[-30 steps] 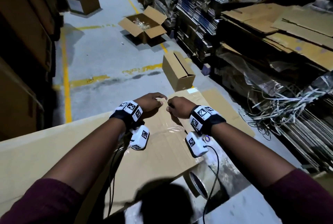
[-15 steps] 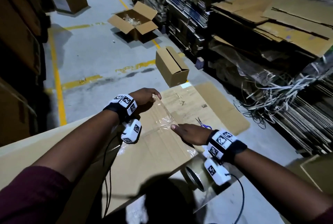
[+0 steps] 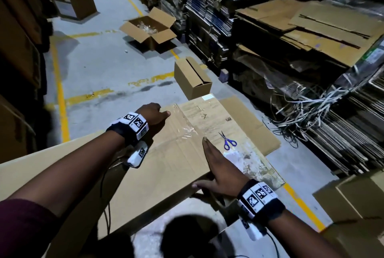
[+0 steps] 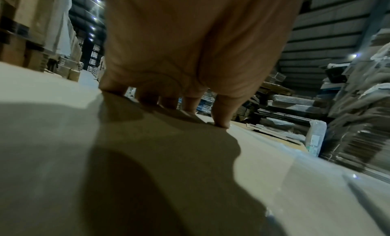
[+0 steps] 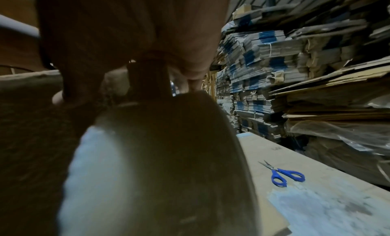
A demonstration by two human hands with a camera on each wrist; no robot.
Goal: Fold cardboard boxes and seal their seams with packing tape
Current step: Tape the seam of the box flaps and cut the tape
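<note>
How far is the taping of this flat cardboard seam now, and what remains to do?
Done: a clear tape strip already lies along the seam of the flat cardboard. In hand: the left hand pins its far end, the right hand presses nearer, by the tape roll. Left: cutting the tape, probably with the scissors, then shaping the box.

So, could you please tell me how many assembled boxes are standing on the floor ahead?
3: a closed box just beyond the flat cardboard, an open box farther up the aisle, another at far left. Others may be hidden.
</note>
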